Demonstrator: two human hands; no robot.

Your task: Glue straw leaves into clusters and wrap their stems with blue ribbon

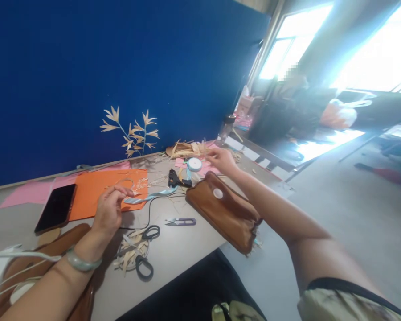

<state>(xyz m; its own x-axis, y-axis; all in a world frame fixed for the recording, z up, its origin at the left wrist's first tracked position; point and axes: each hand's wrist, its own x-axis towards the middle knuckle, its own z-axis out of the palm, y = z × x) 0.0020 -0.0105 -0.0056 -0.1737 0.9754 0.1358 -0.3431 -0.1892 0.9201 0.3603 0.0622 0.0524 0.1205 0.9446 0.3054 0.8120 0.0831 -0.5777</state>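
My left hand (109, 207), with a pale bangle at the wrist, is closed in a pinch above an orange sheet (87, 196). A small pale piece (135, 193) shows at its fingertips, beside a light-blue ribbon (157, 195). My right hand (223, 160) reaches to the back of the table, fingertips together beside dried straw-coloured strips (187, 149) and a ribbon roll (194, 164). Whatever those fingertips hold is too small to make out. Between the hands lies a black glue gun (175, 179). Pale star-shaped flowers on blue stems (138, 133) stand at the back.
A brown leather pouch (220, 205) lies under my right forearm. Purple thread snips (182, 221), black-handled scissors (144, 265) on pale scraps, and a phone (55, 208) are on the table. A blue partition (120, 58) rises behind. A blurred person (287, 102) is in the background.
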